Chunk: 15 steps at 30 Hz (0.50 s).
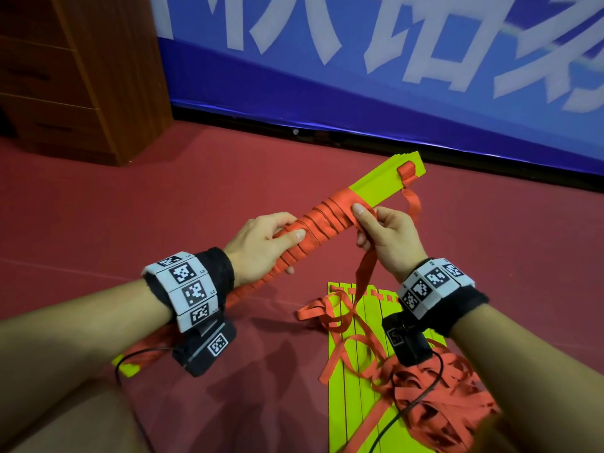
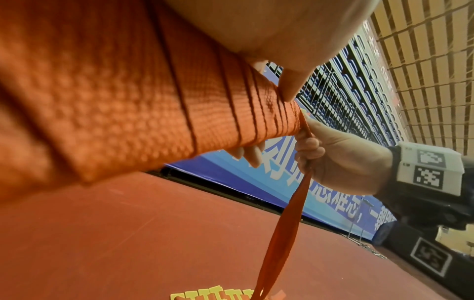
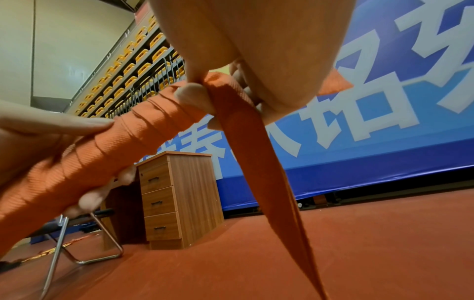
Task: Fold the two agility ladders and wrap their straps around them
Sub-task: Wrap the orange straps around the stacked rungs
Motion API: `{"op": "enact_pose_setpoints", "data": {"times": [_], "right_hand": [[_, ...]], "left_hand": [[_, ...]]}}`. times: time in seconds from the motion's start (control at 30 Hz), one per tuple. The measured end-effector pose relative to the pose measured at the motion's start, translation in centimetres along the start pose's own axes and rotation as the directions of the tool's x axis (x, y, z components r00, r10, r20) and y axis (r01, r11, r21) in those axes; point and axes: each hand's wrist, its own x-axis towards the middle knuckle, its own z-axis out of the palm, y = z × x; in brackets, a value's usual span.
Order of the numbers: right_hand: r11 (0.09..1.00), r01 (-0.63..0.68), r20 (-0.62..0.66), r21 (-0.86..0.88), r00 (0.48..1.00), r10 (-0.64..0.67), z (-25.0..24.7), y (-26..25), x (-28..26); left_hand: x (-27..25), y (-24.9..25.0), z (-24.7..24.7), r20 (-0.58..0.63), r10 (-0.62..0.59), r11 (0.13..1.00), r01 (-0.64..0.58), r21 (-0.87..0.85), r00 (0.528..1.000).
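Note:
A folded ladder bundle [image 1: 382, 181] of yellow-green slats slants from lower left to upper right, most of its length wound in orange strap [image 1: 327, 219]. My left hand [image 1: 264, 243] grips the wrapped middle [image 2: 143, 113], thumb on top. My right hand [image 1: 382, 233] pinches the loose strap [image 3: 246, 142] against the last turn, and the strap hangs down to the floor [image 2: 284, 233]. The second ladder [image 1: 353, 371] lies flat on the floor below my right wrist, its slats side by side and its orange straps [image 1: 434, 393] heaped loosely on it.
A red floor [image 1: 163, 207] runs under everything. A blue banner wall [image 1: 359, 76] stands behind. A wooden drawer cabinet [image 3: 177, 199] sits at the back left, with a metal-legged chair [image 3: 84, 239] beside it. Black cables trail from both wrist cameras.

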Motion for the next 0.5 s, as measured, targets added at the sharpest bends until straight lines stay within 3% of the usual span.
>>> {"op": "enact_pose_setpoints", "data": {"times": [0.37, 0.5], "right_hand": [[0.998, -0.063, 0.061, -0.025, 0.996, 0.064, 0.05, 0.03, -0.19], [0.994, -0.070, -0.005, 0.081, 0.998, 0.070, 0.34, -0.34, -0.14]], "left_hand": [[-0.06, 0.00, -0.28, 0.155, -0.089, 0.969, 0.121, -0.217, 0.984], [-0.18, 0.37, 0.24, 0.123, -0.093, 0.988, 0.107, -0.109, 0.988]]}}
